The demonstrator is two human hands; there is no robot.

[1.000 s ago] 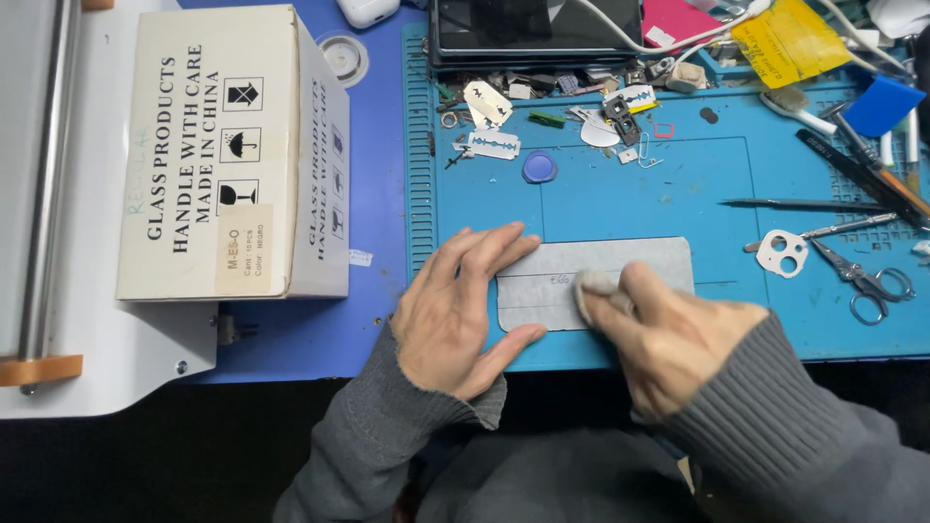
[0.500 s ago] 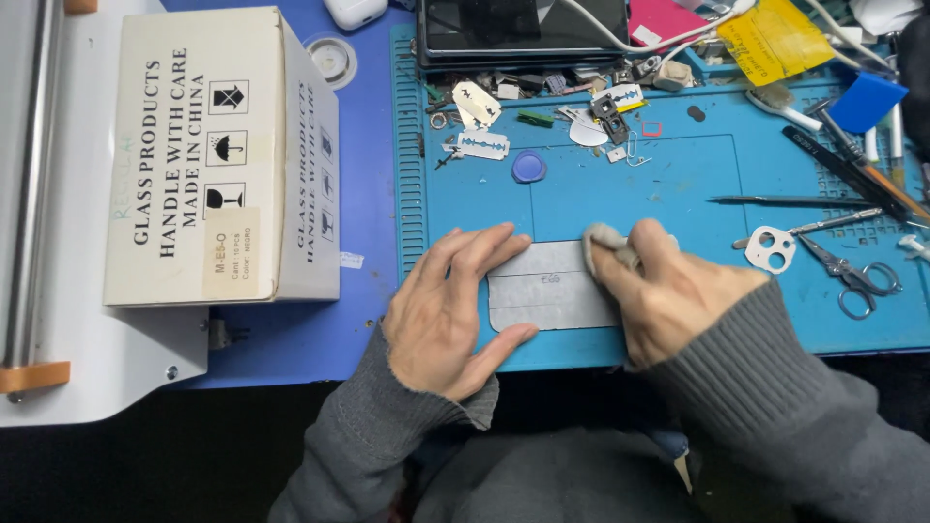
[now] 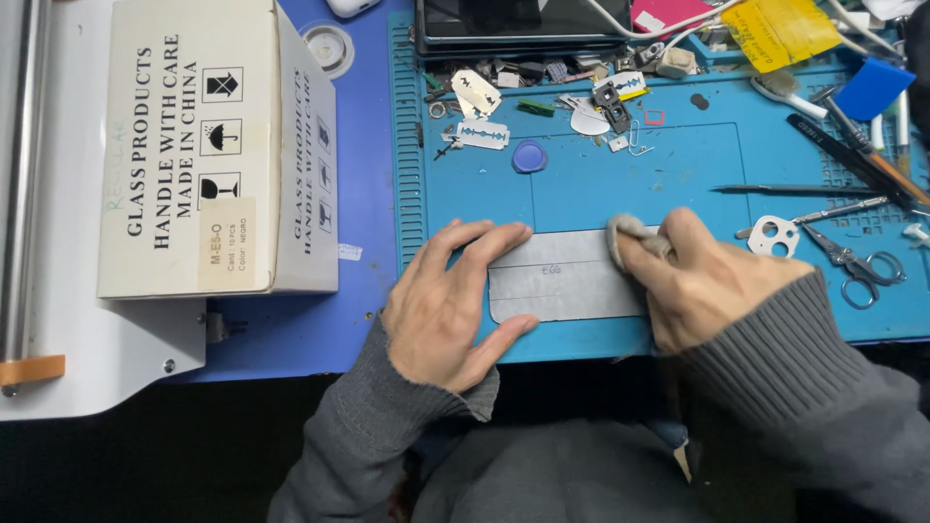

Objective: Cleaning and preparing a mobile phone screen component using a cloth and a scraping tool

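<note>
While the left hand [image 3: 448,305] lies flat, open, pinning a grey panel [image 3: 567,281], right hand [image 3: 699,281] pinches a small cloth wad [image 3: 628,232] against it, blue mat [image 3: 581,189] beneath.

Cream rectangular cardboard box [image 3: 208,145] upper left of frame, black print and handling symbols on top and side, small pale label [image 3: 228,257] at lower edge. Dark flat screen [image 3: 523,21] top centre. Yellow crumpled packet [image 3: 780,29] top right.

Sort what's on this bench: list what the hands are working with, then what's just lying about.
In use: left hand steadying the grey glass panel; right hand pressing a small cloth wad on it.

Lying about: cardboard box, razor blade, scissors, blue disc, tweezers.
</note>
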